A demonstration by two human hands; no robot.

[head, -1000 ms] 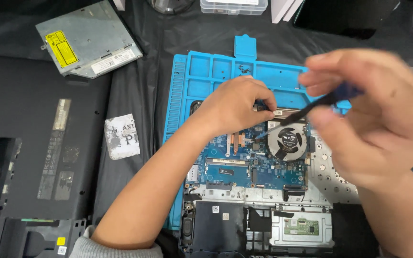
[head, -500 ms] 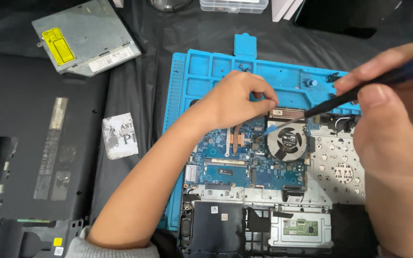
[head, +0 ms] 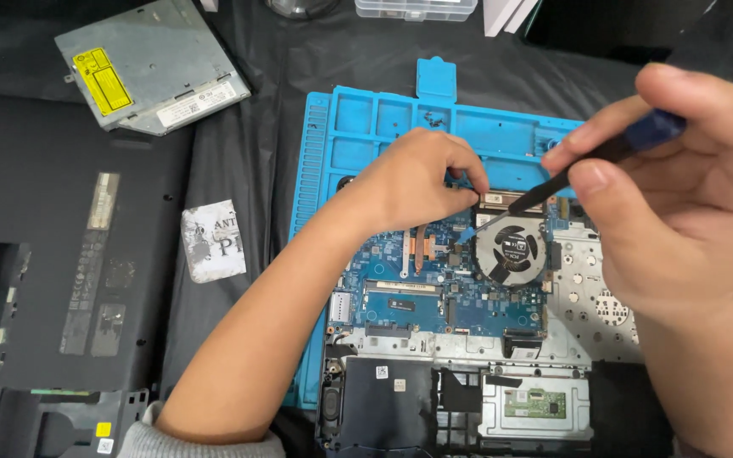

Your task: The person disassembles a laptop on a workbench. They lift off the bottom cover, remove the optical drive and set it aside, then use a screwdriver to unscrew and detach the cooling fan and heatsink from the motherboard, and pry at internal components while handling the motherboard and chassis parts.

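Since the earlier frame, the right hand [head: 680, 187] had shifted slightly, gripping a blue-handled spudger [head: 553, 182] whose tip touched the opened laptop [head: 468, 314] just beside the round fan [head: 511, 250]. Left hand [head: 417, 182] was curled, fingertips pinching something small and unclear at the board's top edge, over the blue mat [head: 366, 127].

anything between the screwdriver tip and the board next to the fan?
Nothing visible. The right hand holds the screwdriver, its tip by the fan on the board. The left hand rests just left of the tip, not across it.
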